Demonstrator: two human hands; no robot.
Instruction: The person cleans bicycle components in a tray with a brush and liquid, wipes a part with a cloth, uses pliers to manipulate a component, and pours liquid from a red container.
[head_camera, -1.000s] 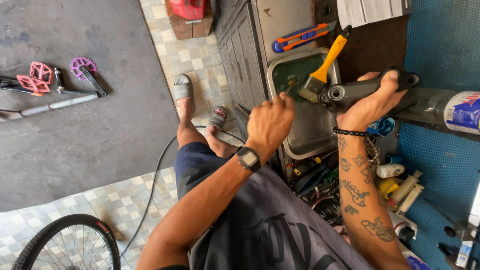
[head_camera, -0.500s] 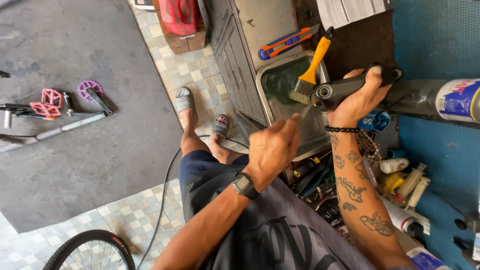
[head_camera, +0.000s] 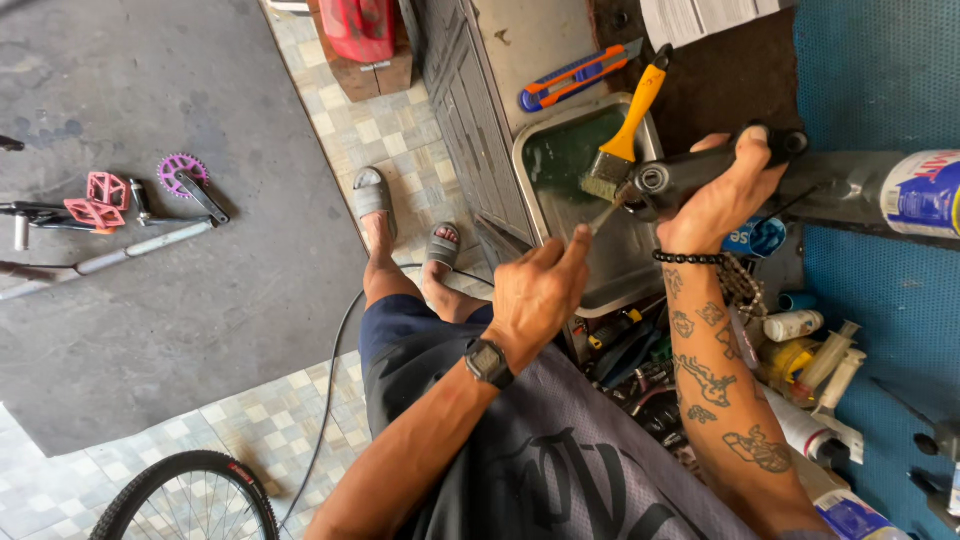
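Note:
My right hand (head_camera: 722, 195) grips a black tube-shaped bike part (head_camera: 665, 180) and holds it level over a metal tray (head_camera: 600, 270). A beaded bracelet sits on that wrist. My left hand (head_camera: 540, 290), with a black watch on its wrist, pinches a thin metal tool (head_camera: 605, 215). The tool's tip touches the open round end of the black part. A yellow-handled brush (head_camera: 625, 130) leans in the tray, its bristles right next to that end.
A blue and orange utility knife (head_camera: 575, 75) lies on the bench beyond the tray. A spray can (head_camera: 925, 195) and small bottles (head_camera: 800, 325) crowd the right side. Pink pedals (head_camera: 95, 200), a purple chainring crank (head_camera: 185, 180) and a bike wheel (head_camera: 180, 480) lie on the floor.
My left hand has come forward and up, bringing the thin tool to the end of the black part. My right hand keeps its grip on the part.

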